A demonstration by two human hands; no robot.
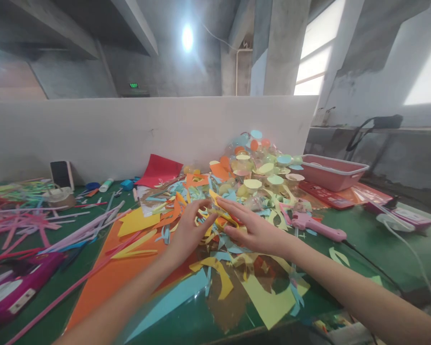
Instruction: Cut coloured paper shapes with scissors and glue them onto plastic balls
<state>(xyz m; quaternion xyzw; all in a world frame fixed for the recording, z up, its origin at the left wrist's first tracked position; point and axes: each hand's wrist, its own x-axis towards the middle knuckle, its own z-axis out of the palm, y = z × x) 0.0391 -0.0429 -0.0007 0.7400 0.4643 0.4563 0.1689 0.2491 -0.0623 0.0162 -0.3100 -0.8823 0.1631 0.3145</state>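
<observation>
My left hand (187, 231) and my right hand (252, 229) reach over a heap of coloured paper scraps (215, 249) on a green table (362, 239). Between them sits a small clear, roundish piece with a yellow paper strip (221, 211) on it. My left thumb and fingers pinch its left side. My right hand's fingers lie stretched out and pressed against its right side and top. Just beyond is a pile of clear cups with coloured paper discs (260, 167) on them.
A pink glue gun (314, 224) lies right of my right hand, its cable running off to the right. A pink basin (332, 171) stands behind. Coloured strips (28, 215) cover the left side. A white board (147, 129) walls the table's back edge. A phone (62, 173) leans there.
</observation>
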